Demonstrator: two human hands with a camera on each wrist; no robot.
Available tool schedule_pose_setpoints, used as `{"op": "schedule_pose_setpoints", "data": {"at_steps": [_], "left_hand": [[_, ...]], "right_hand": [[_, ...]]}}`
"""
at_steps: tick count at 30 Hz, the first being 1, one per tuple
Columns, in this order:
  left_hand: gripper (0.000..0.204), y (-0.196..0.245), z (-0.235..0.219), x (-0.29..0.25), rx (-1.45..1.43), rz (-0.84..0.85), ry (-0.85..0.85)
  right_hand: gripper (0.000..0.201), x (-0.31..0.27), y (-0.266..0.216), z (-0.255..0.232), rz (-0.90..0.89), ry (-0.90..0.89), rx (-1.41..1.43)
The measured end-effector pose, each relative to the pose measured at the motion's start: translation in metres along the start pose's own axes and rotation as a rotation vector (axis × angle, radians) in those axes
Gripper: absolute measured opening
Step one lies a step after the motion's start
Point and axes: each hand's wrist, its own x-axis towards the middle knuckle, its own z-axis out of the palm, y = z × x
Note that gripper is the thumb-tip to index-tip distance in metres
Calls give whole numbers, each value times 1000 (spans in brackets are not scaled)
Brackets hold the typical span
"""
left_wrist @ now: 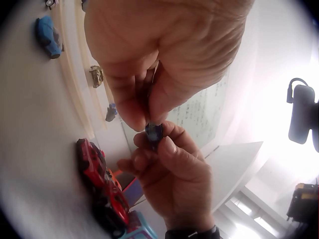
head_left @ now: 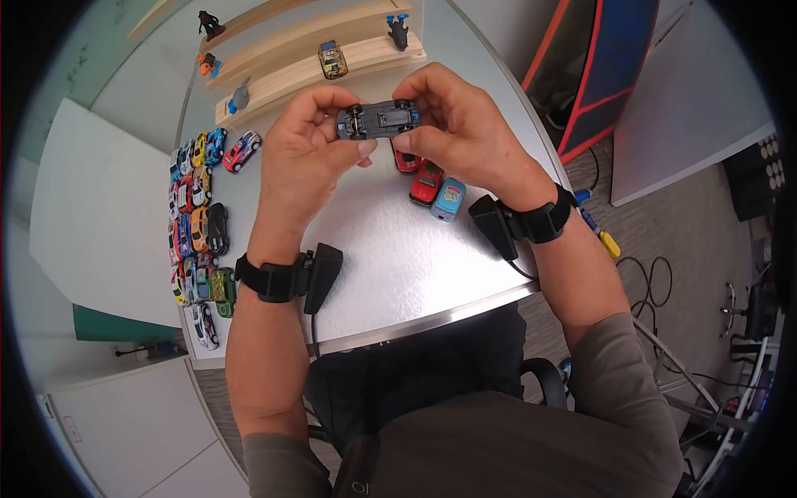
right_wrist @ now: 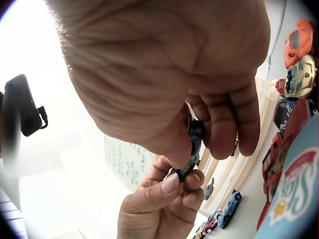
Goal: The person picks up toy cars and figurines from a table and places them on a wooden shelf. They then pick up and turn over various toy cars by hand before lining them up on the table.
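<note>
Pinching 1 upturned toy car (head_left: 378, 121) between both hands, left hand (head_left: 305, 158) on 1 end, right hand (head_left: 473, 133) on the other, up over the shiny metal tabletop (head_left: 398, 274).

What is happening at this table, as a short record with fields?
Left hand: pinches one end of a toy car with a dark grey underside
Right hand: pinches its other end
Underside: faces the head camera
Pale wooden rack: holds a yellow-and-black toy car and small figures
Shiny grey table, left side: multicoloured toy cars in rows
Table, right side: red toy cars, light-blue toy car
</note>
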Motion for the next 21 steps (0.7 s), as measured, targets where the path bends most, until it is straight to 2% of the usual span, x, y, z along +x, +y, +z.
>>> {"op": "schedule_pose_setpoints", "data": {"at_steps": [2,4,21], "left_hand": [[40,0,-1,0,1,-2,-6],[40,0,-2,0,-12,-28,-18],[40,-2,-4,0,4,-34,-29]], "right_hand": [[34,1,3,1,-1,4,0],[29,2,11,5,-130,94,29],[28,2,10,5,-115,91,-1]]}}
